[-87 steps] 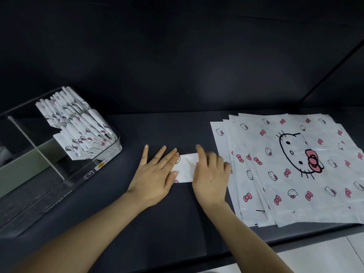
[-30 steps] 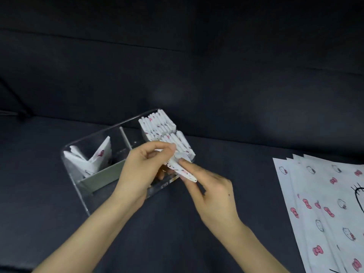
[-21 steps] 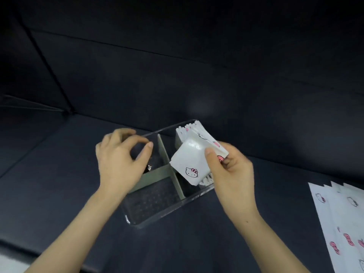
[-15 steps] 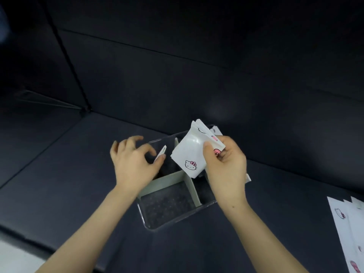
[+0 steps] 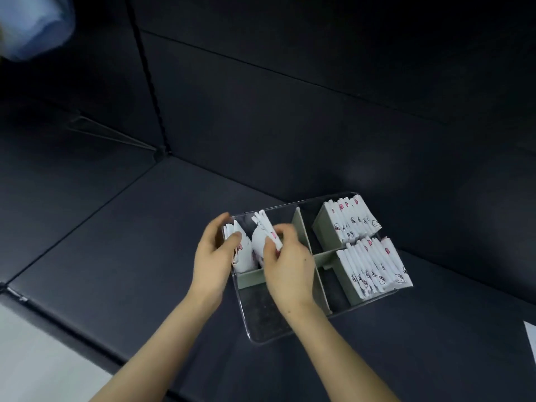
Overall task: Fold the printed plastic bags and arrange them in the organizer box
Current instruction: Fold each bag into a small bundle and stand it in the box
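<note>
Dark mat (image 5: 116, 242); folded bag (image 5: 259, 239) in curled right hand (image 5: 290, 268)

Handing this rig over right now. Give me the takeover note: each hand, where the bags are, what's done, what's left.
Left hand: its thumb holds the leaning folded bags against the left wall of the organizer box, in the far-left compartment.
Right hand: pinches a folded bag, whose lower end is inside that same compartment.
Done: both right compartments hold rows of folded bags, the far row and the near row.
Left: seat this bag, then probably fold more. An unfolded bag's edge shows at the right border of the view.
</note>
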The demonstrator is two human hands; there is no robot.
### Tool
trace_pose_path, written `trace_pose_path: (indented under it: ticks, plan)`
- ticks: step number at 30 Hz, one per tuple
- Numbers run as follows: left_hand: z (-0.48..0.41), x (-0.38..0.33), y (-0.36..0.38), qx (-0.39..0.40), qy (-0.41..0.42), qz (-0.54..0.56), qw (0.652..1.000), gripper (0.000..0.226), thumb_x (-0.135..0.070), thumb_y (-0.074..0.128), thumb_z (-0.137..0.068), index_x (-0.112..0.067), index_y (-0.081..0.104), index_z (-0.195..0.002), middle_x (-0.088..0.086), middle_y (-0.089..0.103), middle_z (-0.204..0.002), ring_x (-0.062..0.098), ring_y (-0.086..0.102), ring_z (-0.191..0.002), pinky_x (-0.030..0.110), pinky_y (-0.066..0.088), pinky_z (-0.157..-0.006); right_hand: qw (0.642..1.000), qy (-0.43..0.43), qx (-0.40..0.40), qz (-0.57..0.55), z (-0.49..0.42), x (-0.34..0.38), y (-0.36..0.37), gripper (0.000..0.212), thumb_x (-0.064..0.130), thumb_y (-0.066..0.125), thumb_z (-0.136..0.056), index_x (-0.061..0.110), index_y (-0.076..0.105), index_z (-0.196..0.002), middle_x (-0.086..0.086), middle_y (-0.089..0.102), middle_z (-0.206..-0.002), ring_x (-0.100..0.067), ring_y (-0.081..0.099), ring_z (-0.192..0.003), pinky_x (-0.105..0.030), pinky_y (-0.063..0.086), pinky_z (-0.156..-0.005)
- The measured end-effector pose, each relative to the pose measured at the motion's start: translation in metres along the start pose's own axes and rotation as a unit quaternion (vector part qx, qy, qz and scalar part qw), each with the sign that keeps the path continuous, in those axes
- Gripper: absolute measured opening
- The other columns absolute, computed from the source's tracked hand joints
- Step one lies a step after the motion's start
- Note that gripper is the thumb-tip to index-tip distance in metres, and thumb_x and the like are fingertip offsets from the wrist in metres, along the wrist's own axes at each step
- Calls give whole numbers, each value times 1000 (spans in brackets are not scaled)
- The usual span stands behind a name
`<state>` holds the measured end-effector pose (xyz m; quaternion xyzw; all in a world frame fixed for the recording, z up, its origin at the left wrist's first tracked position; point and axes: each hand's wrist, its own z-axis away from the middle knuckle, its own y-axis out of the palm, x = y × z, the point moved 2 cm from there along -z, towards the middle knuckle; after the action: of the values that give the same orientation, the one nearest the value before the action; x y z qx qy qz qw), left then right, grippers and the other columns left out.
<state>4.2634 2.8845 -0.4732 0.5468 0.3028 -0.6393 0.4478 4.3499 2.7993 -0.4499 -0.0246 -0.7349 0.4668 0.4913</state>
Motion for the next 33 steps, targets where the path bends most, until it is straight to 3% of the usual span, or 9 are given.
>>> trace_pose_path:
  ticks: [2, 4, 9, 13, 18, 21, 26, 29, 33]
  plan:
    - [2, 0, -2, 19, 1, 26, 999, 36, -5, 55, -93, -26, 57, -121, -5, 63, -114, -1, 60, -94, 8, 46, -72, 993, -27, 78, 87, 2, 2, 6, 36, 28, 37, -101, 19, 44, -135, -2, 69, -105, -22, 59, -105, -26, 32, -97]
    - [3, 0, -5, 46, 4, 45, 998, 36, -4, 53, -94, -25, 57, -123, -10, 64, -113, -1, 61, -97, 9, 48, -75, 979, -65, 154, 115, 4, 4, 10, 46, 36, 26, -103, 23, 31, -147, -2, 65, -120, -16, 52, -122, -31, 1, -118]
    - [3, 7, -21, 190, -2, 41, 981, 71, -14, 71, -76, -30, 41, -139, -16, 59, -130, -3, 53, -119, 21, 44, -98, 947, -77, 293, 106, 2, 0, 5, 51, 38, 17, -104, 25, 9, -153, 6, 22, -158, -3, 14, -144, -36, -19, -115]
    - [-3, 10, -35, 265, 1, -35, 964, 99, -41, 79, -63, -36, 27, -147, -21, 44, -143, -1, 41, -131, 28, 37, -109, 935, -83, 327, 108, 1, -2, 4, 50, 38, 16, -104, 31, 7, -153, 11, 23, -157, -2, 17, -143, -37, -17, -116]
    - [-11, 2, -36, 298, -6, -47, 953, 109, -54, 89, -46, -42, 32, -138, -30, 51, -133, -6, 46, -125, 18, 44, -99, 908, -107, 361, 183, 1, -1, 2, 55, 46, 9, -102, 29, -6, -152, 8, 17, -159, -6, 12, -146, -40, -13, -117]
    - [-12, 2, -39, 275, -10, -37, 961, 93, -43, 84, -56, -35, 42, -138, -19, 55, -134, 2, 49, -126, 24, 42, -102, 909, -82, 376, 161, -4, 0, -5, 51, 48, 7, -101, 37, 0, -151, 9, 34, -153, -12, 21, -144, -42, -8, -118]
    - [-8, -7, -34, 147, 53, -56, 986, 35, -13, 68, -86, -22, 61, -119, -7, 67, -115, 7, 59, -113, 19, 49, -90, 939, -100, 272, 183, 4, -5, 1, 47, 48, 15, -101, 47, 13, -148, 4, 63, -124, -20, 44, -126, -37, 12, -114]
    - [-4, -17, -36, 55, 143, -124, 980, 25, -14, 68, -87, -31, 64, -105, -9, 66, -111, 7, 60, -109, 32, 46, -101, 954, -88, 236, 162, 5, -6, -3, 49, 52, 22, -100, 42, 22, -148, 2, 63, -118, -18, 45, -124, -36, 13, -114]
    - [13, -36, -24, 6, 258, -180, 949, 23, -21, 58, -81, -37, 61, -97, -15, 65, -103, 10, 60, -105, 29, 45, -96, 970, -86, 193, 124, 8, -13, -17, 51, 51, 31, -99, 32, 32, -146, 4, 60, -127, -16, 43, -127, -35, 8, -116]
